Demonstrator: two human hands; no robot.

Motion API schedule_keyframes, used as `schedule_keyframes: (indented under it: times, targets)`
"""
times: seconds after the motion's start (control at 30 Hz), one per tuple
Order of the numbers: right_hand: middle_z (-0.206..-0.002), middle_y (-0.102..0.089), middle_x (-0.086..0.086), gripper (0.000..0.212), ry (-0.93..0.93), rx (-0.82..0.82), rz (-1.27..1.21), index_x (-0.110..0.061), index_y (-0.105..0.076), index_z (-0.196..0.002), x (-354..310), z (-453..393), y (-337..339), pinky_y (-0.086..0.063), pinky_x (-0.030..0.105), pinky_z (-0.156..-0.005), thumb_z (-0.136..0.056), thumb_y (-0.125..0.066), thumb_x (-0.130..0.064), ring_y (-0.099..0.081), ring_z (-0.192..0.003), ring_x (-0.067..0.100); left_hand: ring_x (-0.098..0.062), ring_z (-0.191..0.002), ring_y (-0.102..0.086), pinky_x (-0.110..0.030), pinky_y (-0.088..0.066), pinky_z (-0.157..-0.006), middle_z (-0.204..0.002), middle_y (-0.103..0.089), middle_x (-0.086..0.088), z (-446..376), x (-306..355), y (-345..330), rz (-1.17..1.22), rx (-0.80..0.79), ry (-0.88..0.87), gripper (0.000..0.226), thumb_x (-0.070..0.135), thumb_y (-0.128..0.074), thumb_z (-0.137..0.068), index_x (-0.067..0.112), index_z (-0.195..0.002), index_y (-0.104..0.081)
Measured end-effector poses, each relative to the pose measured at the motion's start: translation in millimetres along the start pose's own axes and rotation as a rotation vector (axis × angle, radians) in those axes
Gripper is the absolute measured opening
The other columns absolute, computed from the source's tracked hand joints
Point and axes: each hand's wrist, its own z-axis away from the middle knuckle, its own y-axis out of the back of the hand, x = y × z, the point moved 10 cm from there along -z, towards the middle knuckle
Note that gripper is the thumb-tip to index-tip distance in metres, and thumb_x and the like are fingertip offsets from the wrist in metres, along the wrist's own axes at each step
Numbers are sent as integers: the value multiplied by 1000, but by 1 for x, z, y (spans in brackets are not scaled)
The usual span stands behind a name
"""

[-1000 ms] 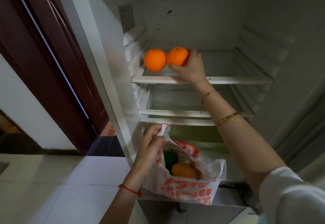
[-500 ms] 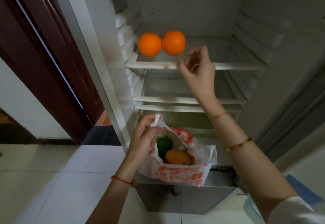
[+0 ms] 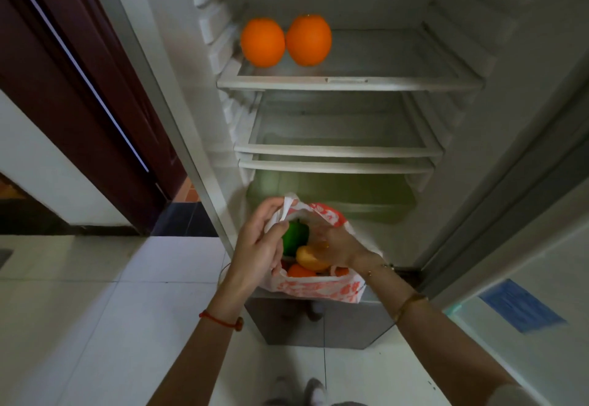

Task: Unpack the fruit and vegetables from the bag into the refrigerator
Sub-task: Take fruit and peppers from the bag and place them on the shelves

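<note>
Taking the bag (image 3: 318,287) as my mark, I see my left hand (image 3: 259,246) at its left rim, fingers closed on the handle, holding the mouth wide. Inside sit a green pepper (image 3: 294,240), a yellow fruit (image 3: 310,259) and an orange piece (image 3: 299,271). My right hand (image 3: 334,244) reaches in from the right; I cannot tell its grip. Above the bag, two oranges (image 3: 263,42) touch at the left end of the top shelf (image 3: 350,82), the rest bare to its right edge.

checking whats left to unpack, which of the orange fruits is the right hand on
The yellowish-orange one in the bag, under the right hand: fruit. The two oranges on the top shelf lie untouched.
</note>
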Motion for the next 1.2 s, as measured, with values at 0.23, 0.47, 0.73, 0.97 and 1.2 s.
schedule_keyframes:
  times: [0.23,0.47,0.73,0.97,1.2]
  targets:
    - [-140,-48,4,64,-135,23,39,-37,-29,-146,40,-23,-41,-41,35,-104,-91,-60,-33,-48,-127,27,-12,-34,-35,-24,-30,-33,-85,-54,-41,3,-8,4,-7,32,28,29,5,-45,-99,19,-122,-53]
    - [-136,-51,3,98,-145,27,80,-31,-13,-148,39,-23,-39,-46,40,-103,-74,-77,-37,-54,-120,25,-13,-35,-34,-22,-28,-33,-94,-57,-36,-2,-9,10,41,41,30,29,4,-45,-99,21,-121,-55]
    - [-124,-61,-2,59,41,-27,-320,-23,-52,-131,-18,0,68,-54,37,-96,-80,-77,-38,-60,-112,17,-10,-36,-38,-26,-30,-38,-93,-64,-13,-19,1,20,70,91,11,26,10,-48,-98,24,-118,-57]
    - [-120,-55,-3,64,181,494,-284,-22,-46,-129,-74,-13,172,-50,30,-85,-77,-79,-41,-56,-106,16,-13,-35,-36,-26,-31,-37,-99,-63,-19,-33,-1,22,79,105,38,26,8,-47,-98,23,-116,-57]
    - [-127,-54,9,67,198,635,-67,-13,-46,-131,-105,-78,189,-34,28,-88,-76,-78,-34,-43,-115,26,-13,-34,-35,-25,-32,-37,-101,-58,-32,-36,-4,23,55,86,56,28,5,-46,-98,20,-119,-55]
